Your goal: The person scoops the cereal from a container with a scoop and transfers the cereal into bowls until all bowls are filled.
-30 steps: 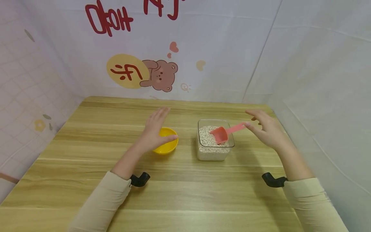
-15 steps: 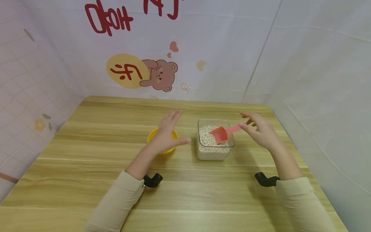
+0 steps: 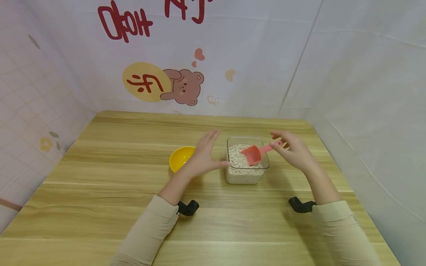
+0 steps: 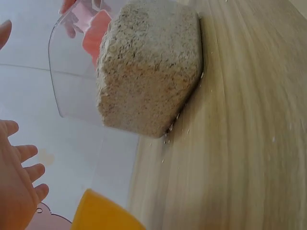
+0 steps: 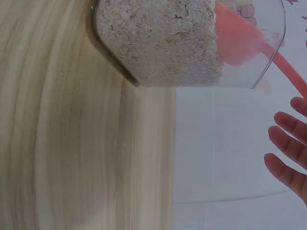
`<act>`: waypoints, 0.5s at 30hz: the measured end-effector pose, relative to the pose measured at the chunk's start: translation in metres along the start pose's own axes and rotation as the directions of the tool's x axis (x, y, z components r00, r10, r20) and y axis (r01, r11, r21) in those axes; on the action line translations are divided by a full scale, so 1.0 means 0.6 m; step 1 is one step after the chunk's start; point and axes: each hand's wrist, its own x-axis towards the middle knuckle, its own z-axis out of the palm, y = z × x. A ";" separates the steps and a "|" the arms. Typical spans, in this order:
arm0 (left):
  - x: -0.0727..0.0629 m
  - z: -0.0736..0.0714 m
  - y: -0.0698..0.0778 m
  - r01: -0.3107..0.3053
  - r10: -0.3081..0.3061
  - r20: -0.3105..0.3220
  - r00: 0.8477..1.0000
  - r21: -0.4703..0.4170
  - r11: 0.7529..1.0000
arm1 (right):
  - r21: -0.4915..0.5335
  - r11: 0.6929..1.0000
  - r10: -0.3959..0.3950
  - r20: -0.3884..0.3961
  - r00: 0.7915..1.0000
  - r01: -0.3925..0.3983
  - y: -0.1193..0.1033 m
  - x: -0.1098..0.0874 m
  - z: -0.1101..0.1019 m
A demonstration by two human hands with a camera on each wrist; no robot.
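A clear square container (image 3: 243, 176) of oat flakes (image 3: 237, 157) stands on the table. A pink scoop (image 3: 253, 154) lies in the oats, its handle (image 4: 81, 17) leaning over the container's rim to the right. My left hand (image 3: 201, 159) is beside the container's left wall, fingers straight and thumb spread toward it, holding nothing. Behind that hand a yellow bowl (image 3: 179, 159) is partly hidden. My right hand (image 3: 294, 149) is at the scoop's handle, thumb and fingers apart on either side of it. In the right wrist view its fingers (image 5: 288, 143) are loosely extended, not closed round the handle.
The wooden table (image 3: 213, 229) meets a white printed cloth backdrop (image 3: 253, 55) at the back, and cloth also hangs along both sides. Black wrist mounts (image 3: 188, 208) jut inward below the hands. A few loose flakes (image 4: 165, 141) lie beside the container.
My left hand has moved right, from over the bowl to beside the container, uncovering the bowl's left part. My right hand has moved left along the scoop's handle. Container and scoop have stayed put.
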 end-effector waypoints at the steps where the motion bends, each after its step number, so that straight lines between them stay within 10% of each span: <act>1: 0.001 0.003 0.001 -0.001 0.001 -0.001 1.000 -0.004 1.000 | 0.000 1.000 -0.008 0.001 1.000 0.008 0.000 0.000 0.001; 15: 0.016 0.033 0.002 0.020 -0.020 0.031 0.999 -0.025 0.999 | 0.043 0.999 0.021 0.008 1.000 -0.021 0.004 0.000 0.019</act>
